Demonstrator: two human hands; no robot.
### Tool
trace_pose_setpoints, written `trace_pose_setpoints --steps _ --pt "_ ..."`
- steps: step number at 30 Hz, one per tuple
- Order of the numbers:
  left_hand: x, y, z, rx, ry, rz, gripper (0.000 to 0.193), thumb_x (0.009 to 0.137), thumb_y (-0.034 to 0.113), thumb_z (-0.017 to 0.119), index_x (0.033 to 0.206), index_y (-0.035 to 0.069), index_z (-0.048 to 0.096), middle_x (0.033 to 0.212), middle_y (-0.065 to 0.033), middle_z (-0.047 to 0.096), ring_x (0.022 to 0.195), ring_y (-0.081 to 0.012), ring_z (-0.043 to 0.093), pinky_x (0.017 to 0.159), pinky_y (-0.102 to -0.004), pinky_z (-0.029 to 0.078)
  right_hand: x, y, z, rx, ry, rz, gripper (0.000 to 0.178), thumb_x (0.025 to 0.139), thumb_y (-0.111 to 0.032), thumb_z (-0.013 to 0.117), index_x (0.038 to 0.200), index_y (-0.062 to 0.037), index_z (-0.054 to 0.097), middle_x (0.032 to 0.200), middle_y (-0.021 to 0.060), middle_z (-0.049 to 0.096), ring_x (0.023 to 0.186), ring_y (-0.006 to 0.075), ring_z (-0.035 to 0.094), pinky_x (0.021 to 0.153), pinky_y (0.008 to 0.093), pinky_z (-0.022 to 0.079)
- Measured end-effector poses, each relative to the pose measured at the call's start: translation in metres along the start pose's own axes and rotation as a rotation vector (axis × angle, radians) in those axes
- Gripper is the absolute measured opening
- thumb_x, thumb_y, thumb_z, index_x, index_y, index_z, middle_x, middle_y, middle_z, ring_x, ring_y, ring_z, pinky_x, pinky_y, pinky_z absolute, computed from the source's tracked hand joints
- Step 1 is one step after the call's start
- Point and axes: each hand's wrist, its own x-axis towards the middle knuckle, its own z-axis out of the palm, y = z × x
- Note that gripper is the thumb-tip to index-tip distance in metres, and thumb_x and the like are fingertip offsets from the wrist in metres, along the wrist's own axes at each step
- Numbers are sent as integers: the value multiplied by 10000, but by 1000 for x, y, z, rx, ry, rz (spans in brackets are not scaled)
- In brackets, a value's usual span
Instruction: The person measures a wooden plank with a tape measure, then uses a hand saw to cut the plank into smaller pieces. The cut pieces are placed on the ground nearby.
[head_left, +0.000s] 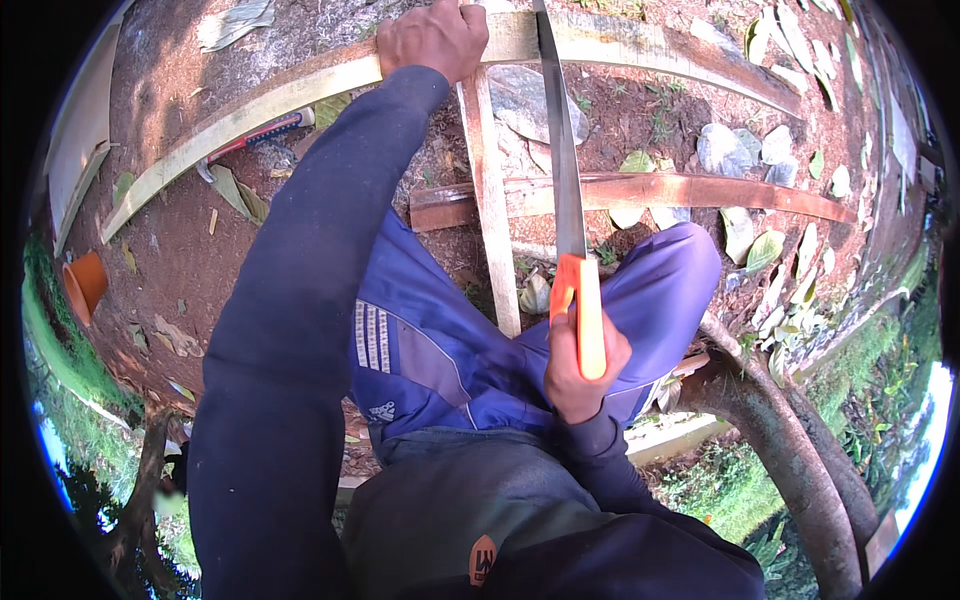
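My right hand [578, 372] is wrapped round the orange handle of a handsaw [566, 165], held in front of my lap. Its long grey blade points away from me, and the far part crosses a long pale wooden board [620, 42]. Whether the teeth are cutting into the wood I cannot tell. To the left of the blade, my left hand [432, 40] presses down on the same board with its fingers curled over it. A narrow wooden strip [488, 190] runs from by the board toward my knees, crossing a reddish-brown plank [680, 188].
On the soil to the left lies a hammer [260, 133] with a red and dark handle. An orange pot [86, 285] lies farther left. Stones [722, 150] and dry leaves are scattered to the right. A tree trunk [790, 470] rises at the lower right.
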Motion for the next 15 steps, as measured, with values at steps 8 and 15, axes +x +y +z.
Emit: trace_pose_setpoints --steps 8,15 --pt "4 -7 1 25 -24 56 494 995 407 360 1134 55 678 967 -265 738 953 -433 712 944 -530 487 155 0 78 -76 52 -397 224 828 -102 651 662 20 561 560 181 564 483 287 574 536 413 464" --pt "1 -13 1 8 -30 79 507 986 403 365 1124 27 676 855 -239 728 857 -395 718 874 -538 503 10 0 8 10 -1 -80 65 790 24 667 850 49 675 576 135 579 482 218 615 518 342 487"
